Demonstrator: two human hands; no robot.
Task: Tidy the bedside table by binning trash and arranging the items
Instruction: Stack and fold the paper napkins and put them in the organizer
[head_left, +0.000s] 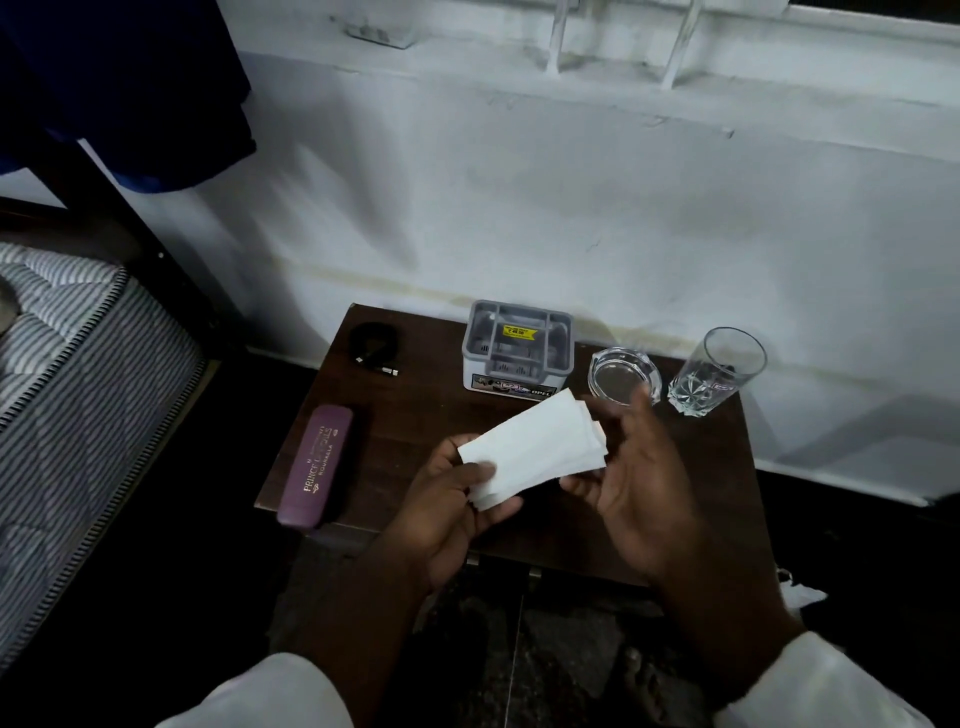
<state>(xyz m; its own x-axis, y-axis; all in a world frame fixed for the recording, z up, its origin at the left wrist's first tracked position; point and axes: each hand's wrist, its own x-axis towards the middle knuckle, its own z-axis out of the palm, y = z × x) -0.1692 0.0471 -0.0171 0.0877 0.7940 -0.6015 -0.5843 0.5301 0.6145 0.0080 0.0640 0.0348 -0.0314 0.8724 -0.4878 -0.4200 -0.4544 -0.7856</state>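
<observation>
Bedside table (415, 415): "OPEL" organizer (517, 348), "PRINCE" case (316, 466)

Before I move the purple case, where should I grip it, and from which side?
Grip the purple case across its narrow width near the middle, coming from above. It lies flat on the table, long and slim, at the left edge, with nothing touching it.

A bedside table (675, 499) is standing against a wall (571, 218), with a mattress (78, 374) lying to its left. On the table, a coiled cable (374, 343) is sitting at the back left, a compartmented organizer box (517, 345) at the back centre, an ashtray (623, 375) just right of it, and a drinking glass (719, 371) farther right. A spectacle case (316, 466) is lying along the front left edge.
</observation>
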